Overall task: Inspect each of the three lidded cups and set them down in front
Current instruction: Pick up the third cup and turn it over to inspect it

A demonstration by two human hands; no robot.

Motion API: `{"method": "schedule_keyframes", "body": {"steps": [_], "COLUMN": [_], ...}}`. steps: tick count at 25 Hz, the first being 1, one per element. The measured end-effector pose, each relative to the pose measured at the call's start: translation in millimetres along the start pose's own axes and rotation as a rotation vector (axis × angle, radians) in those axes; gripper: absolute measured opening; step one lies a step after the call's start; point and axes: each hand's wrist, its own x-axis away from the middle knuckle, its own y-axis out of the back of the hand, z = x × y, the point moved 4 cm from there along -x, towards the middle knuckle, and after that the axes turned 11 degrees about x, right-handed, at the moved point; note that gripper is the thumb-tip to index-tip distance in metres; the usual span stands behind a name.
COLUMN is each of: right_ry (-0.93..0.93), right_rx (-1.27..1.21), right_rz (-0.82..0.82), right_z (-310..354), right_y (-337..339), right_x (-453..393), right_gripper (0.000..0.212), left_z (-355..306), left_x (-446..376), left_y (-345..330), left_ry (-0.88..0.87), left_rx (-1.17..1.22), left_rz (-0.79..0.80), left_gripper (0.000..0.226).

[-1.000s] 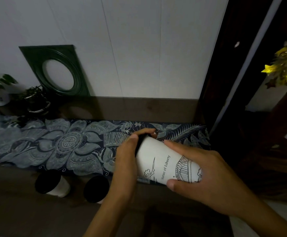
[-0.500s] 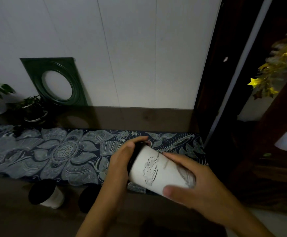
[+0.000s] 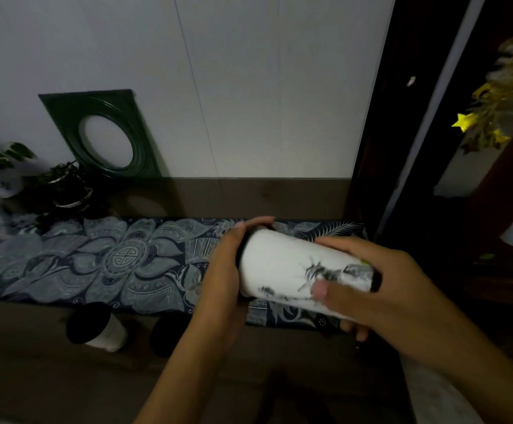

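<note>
I hold a white paper cup [image 3: 282, 264] with black drawings on its side, lying almost level above the patterned cloth. My left hand [image 3: 221, 276] wraps its black-lidded end on the left. My right hand [image 3: 371, 289] grips its base end on the right, thumb across the print. Two more cups with black lids stand on the brown surface in front of the cloth: the left cup [image 3: 94, 327] shows its white side, and the middle cup [image 3: 168, 333] is partly hidden behind my left forearm.
A long dark-blue cloth with a floral pattern [image 3: 102, 264] runs along the brown shelf [image 3: 249, 197]. A green square frame with a round hole [image 3: 102, 133] leans on the white wall. Two small potted plants [image 3: 62, 185] stand at the left. A dark door frame [image 3: 380, 117] rises at the right.
The cup has been turned about its long axis in both hands; the lettering has rolled out of sight and a different drawing faces me. The view has shifted slightly.
</note>
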Motion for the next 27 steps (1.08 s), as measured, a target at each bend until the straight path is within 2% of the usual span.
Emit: {"method": "schedule_keyframes", "body": {"steps": [2,5,6,7,9,10,11,12,13,14,16,17,18,20,21,22,24,25,26,27], "right_ry": [-0.126,-0.173,-0.130,-0.046,0.257,0.396,0.454,0.427,0.320,0.179,-0.025,-0.105,-0.152,-0.112,-0.031,0.084,0.391,0.514,0.552,0.488], "right_rx": [-0.317,-0.423,-0.306,-0.078,0.582,0.795,0.877,0.852,0.708,0.449,-0.101,-0.260,-0.349,-0.361,-0.234,0.028,0.729,0.904,0.941,0.872], "right_rz": [0.066,0.099,0.073,0.044,-0.101,-0.164,-0.186,-0.191,-0.165,-0.111,0.064,0.124,0.159,0.183,0.167,0.130,-0.078,-0.163,-0.201,-0.189], "right_z": [-6,-10,-10,-10,-9,-9,-11,-13,-13,-12,-9,-8,-7,-6,-4,-3,-7,-9,-13,-14], "right_y": [-1,-1,0,2,5,3,3,4,7,9,8,7,5,5,6,7,7,5,5,5], "right_x": [-3,-2,-2,-2,-1,-1,0,-1,-2,-3,-4,-5,-5,-4,-5,-6,-8,-8,-8,-8], "right_gripper": [0.055,0.062,0.067,0.071,0.077,0.080,0.083,0.086,0.088,0.086,0.063,0.048,0.039,0.038,0.048,0.062,0.079,0.085,0.087,0.085], "left_z": [-5,-6,-5,-5,-1,1,2,3,2,1,-1,-3,-5,-6,-5,-4,2,5,5,4], "left_x": [1,1,1,0,-3,-3,-4,-5,-5,-4,-3,-2,-1,-3,-4,-4,-6,-7,-7,-7], "left_y": [-3,-5,-5,-5,-6,-6,-6,-6,-7,-7,-8,-8,-9,-10,-9,-8,-6,-5,-6,-6], "left_ry": [-0.151,-0.197,-0.174,-0.137,-0.035,0.004,0.020,0.015,-0.007,-0.038,-0.111,-0.148,-0.177,-0.196,-0.179,-0.139,-0.012,0.037,0.068,0.062], "left_rx": [-0.015,-0.013,-0.004,0.001,-0.013,-0.025,-0.031,-0.028,-0.019,-0.008,0.010,0.016,0.021,0.015,0.020,0.029,0.039,0.043,0.038,0.021], "left_rz": [0.054,0.055,0.031,0.002,-0.037,-0.042,-0.038,-0.032,-0.019,-0.002,0.035,0.044,0.048,0.021,-0.020,-0.076,-0.166,-0.167,-0.165,-0.149], "left_gripper": [0.044,0.040,0.037,0.036,0.038,0.040,0.041,0.044,0.047,0.048,0.046,0.044,0.045,0.043,0.041,0.040,0.037,0.033,0.030,0.031]}}
